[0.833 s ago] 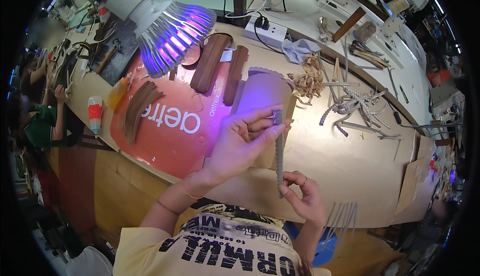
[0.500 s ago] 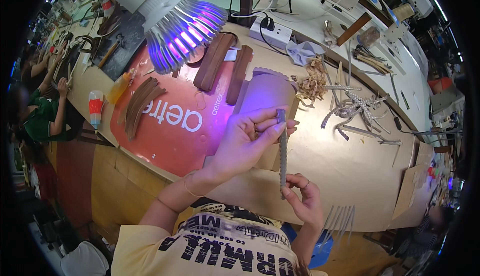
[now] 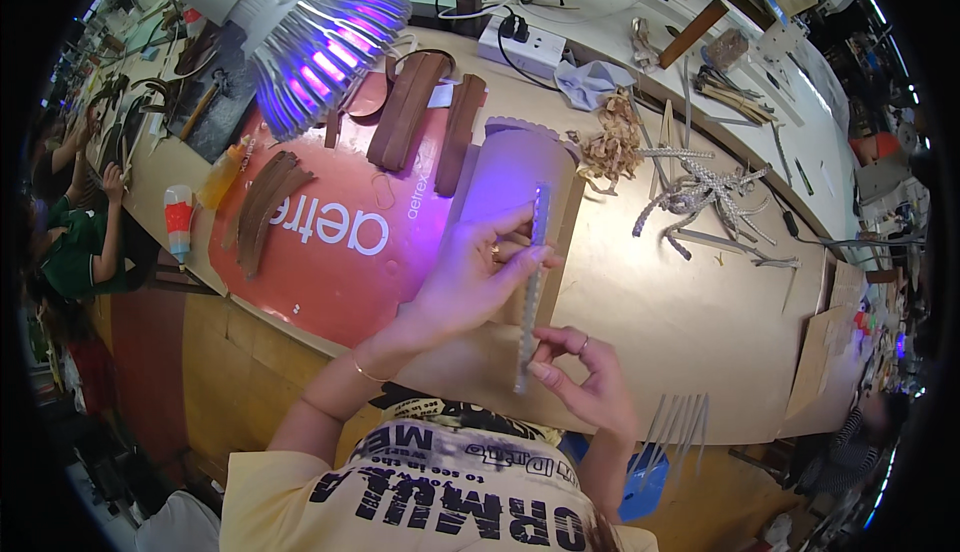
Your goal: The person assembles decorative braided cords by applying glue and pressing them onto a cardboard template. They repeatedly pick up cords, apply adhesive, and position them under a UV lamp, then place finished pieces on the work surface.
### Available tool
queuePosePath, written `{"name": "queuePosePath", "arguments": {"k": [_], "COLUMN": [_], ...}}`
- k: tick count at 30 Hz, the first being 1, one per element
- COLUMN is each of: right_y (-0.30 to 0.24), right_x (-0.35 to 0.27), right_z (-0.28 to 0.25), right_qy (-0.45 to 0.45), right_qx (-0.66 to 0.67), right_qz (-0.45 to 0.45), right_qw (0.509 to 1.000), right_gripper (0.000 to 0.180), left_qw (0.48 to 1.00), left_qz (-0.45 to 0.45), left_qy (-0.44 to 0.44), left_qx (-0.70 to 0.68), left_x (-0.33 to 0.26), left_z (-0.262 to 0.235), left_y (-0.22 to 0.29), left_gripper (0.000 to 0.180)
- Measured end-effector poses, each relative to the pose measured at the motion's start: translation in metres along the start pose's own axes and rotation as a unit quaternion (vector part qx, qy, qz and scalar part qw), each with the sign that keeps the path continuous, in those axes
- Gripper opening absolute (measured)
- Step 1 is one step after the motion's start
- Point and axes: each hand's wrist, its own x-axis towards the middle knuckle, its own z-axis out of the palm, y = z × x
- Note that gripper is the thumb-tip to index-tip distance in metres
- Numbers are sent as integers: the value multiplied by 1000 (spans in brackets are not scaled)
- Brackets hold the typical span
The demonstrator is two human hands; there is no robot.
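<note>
A narrow grey strip with a scalloped edge stands lengthwise between my hands, above the table's front part. My left hand is closed on its upper half, thumb against fingers. Lower down, my right hand pinches the strip between thumb and fingertips. Just beyond them lies a rounded tan block, a piece with a scalloped edge along its far end. My left hand partly covers the block's near side.
A lamp with a finned metal head hangs at upper left. On the red sheet are brown strip bundles. Braided cords and curled scraps lie right. Grey strips overhang the front edge. Co-workers sit far left.
Both hands have shifted slightly left with the strip. My left hand now grips it farther from its upper end, and more of the strip shows below my right fingertips.
</note>
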Motion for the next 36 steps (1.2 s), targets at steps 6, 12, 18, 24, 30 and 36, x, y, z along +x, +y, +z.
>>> {"name": "queuePosePath", "arguments": {"k": [6, 12, 18, 24, 30, 36], "right_y": [-12, 2, 7, 0, -1, -22], "right_x": [49, 101, 106, 108, 116, 119], "right_z": [-17, 0, 11, 11, -5, -11], "right_qy": [184, 184, 228, 232, 162, 126], "right_qx": [-76, -40, -53, -109, -93, -159], "right_qz": [-75, -64, -71, -67, 17, 0], "right_qw": [977, 980, 970, 964, 982, 979], "right_gripper": [30, 27, 25, 23, 20, 18], "left_qw": [998, 971, 866, 845, 846, 847], "left_qz": [-51, 30, 197, 211, 209, 207], "left_qy": [-11, 86, 130, 74, 84, 81], "left_qx": [46, 223, 441, 487, 483, 482], "left_x": [-7, 0, -1, -8, -14, -13], "left_z": [-16, -11, -19, -24, -23, -23], "left_y": [7, 19, 7, 5, 4, 1], "left_gripper": [46, 32, 21, 20, 20, 21]}}
